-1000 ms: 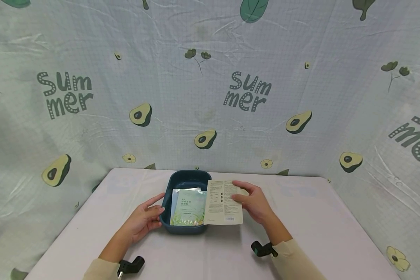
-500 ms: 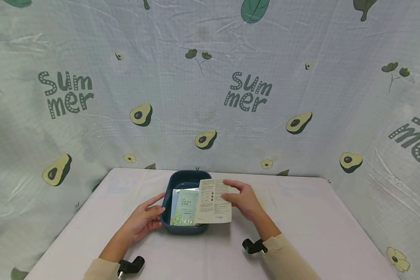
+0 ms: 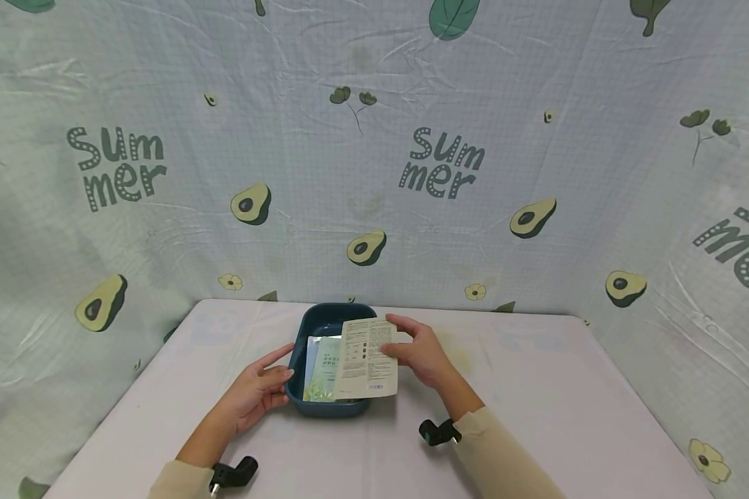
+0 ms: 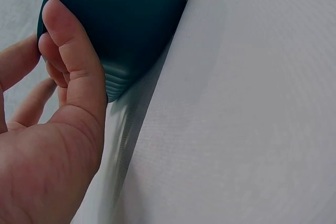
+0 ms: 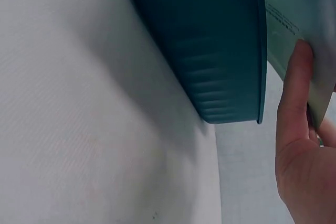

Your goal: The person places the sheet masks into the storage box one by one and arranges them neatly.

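In the head view, a dark blue rectangular bin (image 3: pixel 327 410) stands on the table. Inside lie a pale green printed sachet (image 3: pixel 322 378) and a pale blue-white one (image 3: pixel 312 352), overlapping. My left hand (image 3: pixel 256 395) rests against the bin's left side, thumb and fingertips along the rim, as the left wrist view also shows. My right hand (image 3: pixel 421 350) pinches a flat cream sachet (image 3: pixel 365 374) by its right edge, thumb on the printed face. This sachet overlaps the bin's right side and hides part of the green one; its greenish other face (image 5: pixel 281 30) shows in the right wrist view.
A white cloth covers the table (image 3: pixel 512 416). Behind and beside it hangs a pale curtain (image 3: pixel 312 159) with avocado prints and lettering. Each wrist wears a black camera mount, one on the left (image 3: pixel 234 473) and one on the right (image 3: pixel 439 432).
My right hand has moved left with the cream sachet, from the bin's right edge to over its right half, covering more of the green sachet. The left hand and bin have stayed put.
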The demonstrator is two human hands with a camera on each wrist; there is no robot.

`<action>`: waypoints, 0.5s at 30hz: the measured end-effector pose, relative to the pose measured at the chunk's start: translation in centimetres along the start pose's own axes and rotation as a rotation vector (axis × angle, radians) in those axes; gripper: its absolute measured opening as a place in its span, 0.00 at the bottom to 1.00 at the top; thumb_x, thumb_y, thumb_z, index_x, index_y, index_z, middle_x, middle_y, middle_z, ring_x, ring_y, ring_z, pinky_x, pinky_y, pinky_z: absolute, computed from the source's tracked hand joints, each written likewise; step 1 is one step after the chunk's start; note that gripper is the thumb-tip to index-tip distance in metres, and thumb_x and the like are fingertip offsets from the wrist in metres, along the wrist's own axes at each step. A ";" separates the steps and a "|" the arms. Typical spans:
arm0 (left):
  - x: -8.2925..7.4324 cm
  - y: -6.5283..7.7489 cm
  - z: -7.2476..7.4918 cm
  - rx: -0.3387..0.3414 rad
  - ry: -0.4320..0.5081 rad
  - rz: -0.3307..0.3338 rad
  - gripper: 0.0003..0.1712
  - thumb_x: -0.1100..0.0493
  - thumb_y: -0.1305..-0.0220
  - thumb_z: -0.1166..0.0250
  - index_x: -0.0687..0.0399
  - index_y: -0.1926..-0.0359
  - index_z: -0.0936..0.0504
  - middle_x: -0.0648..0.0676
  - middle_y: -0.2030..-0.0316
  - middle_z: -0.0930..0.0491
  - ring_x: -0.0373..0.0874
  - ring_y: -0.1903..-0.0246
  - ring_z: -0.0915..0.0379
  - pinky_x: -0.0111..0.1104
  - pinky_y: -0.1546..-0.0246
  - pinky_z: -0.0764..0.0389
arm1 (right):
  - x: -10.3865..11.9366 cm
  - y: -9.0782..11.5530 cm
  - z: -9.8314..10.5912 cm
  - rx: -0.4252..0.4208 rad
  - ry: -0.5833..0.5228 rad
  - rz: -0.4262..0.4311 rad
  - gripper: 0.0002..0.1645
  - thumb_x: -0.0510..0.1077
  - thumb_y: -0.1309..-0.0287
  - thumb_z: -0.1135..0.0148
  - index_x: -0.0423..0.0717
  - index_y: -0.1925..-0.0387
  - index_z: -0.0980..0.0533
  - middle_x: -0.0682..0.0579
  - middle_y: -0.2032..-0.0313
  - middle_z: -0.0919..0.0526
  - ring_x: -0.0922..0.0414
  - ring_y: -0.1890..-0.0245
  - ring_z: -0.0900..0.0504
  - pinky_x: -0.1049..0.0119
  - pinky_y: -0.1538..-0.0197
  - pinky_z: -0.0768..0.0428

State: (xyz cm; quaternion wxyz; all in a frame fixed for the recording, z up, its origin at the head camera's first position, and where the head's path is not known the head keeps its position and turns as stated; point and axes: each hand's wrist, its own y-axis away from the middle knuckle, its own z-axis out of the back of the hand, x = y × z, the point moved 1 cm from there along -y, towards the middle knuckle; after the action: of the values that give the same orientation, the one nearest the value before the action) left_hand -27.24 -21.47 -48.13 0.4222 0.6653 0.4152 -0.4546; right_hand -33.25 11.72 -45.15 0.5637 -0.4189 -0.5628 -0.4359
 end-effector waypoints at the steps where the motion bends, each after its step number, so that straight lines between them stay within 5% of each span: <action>1: 0.0 0.0 0.0 0.000 0.000 0.001 0.44 0.60 0.26 0.39 0.49 0.18 0.51 0.47 0.63 0.22 0.36 0.71 0.23 0.28 0.65 0.15 | 0.0 -0.1 -0.1 0.005 -0.001 -0.002 0.45 0.33 0.44 0.27 0.50 0.26 0.32 0.42 0.36 0.28 0.51 0.51 0.16 0.57 0.52 0.12; 15: 0.0 -0.1 0.2 0.009 0.015 0.006 0.44 0.60 0.26 0.39 0.49 0.18 0.52 0.47 0.62 0.21 0.37 0.71 0.23 0.28 0.65 0.14 | 0.3 -1.0 -0.5 0.030 -0.053 -0.059 0.49 0.29 0.44 0.30 0.49 0.24 0.37 0.41 0.34 0.28 0.51 0.50 0.17 0.56 0.49 0.12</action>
State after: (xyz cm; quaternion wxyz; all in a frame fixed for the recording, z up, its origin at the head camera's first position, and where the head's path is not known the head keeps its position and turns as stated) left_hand -27.37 -21.58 -48.21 0.4176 0.6717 0.4144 -0.4503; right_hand -34.04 11.00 -44.82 0.5418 -0.4047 -0.5962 -0.4326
